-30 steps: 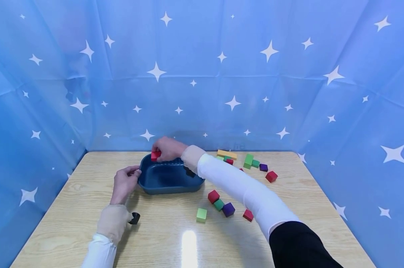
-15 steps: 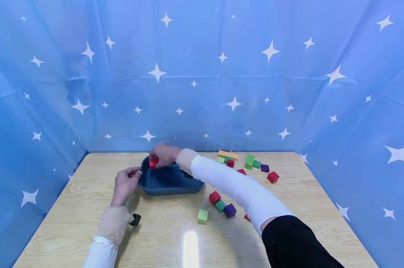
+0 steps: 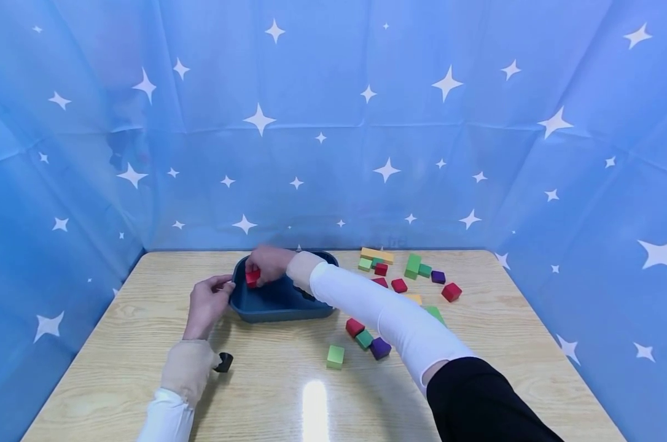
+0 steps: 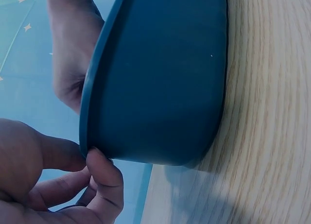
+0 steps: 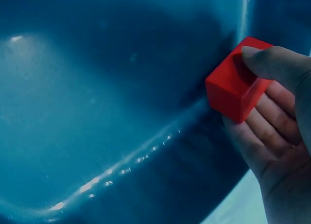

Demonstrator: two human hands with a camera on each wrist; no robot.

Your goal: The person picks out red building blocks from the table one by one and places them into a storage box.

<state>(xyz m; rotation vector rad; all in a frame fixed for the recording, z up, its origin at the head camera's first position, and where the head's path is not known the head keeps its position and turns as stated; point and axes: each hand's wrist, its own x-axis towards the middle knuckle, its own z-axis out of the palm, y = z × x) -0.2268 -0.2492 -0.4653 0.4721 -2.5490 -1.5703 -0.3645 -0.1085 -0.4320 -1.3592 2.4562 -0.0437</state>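
A dark blue basin [image 3: 280, 315] stands on the table toward the back left. My left hand [image 3: 209, 302] pinches its left rim between thumb and fingers; the left wrist view shows the thumb and fingertips at the rim [image 4: 86, 102]. Inside the basin, at its far left corner, my right hand [image 3: 269, 263] holds a red block [image 5: 235, 80]. In the right wrist view the thumb presses one face of the block and the fingers lie under the other side, close over the basin floor.
Several coloured blocks lie to the right of the basin, among them a light green block [image 3: 335, 356], a purple block [image 3: 380, 348], a red block [image 3: 451, 291] and a yellow block [image 3: 376, 255]. A starry blue curtain [image 3: 333, 123] surrounds the wooden table [image 3: 118, 344].
My right hand has lowered the red block from the far left rim down into the basin. The right forearm has shifted left, uncovering more blocks. My left hand keeps its grip on the rim.
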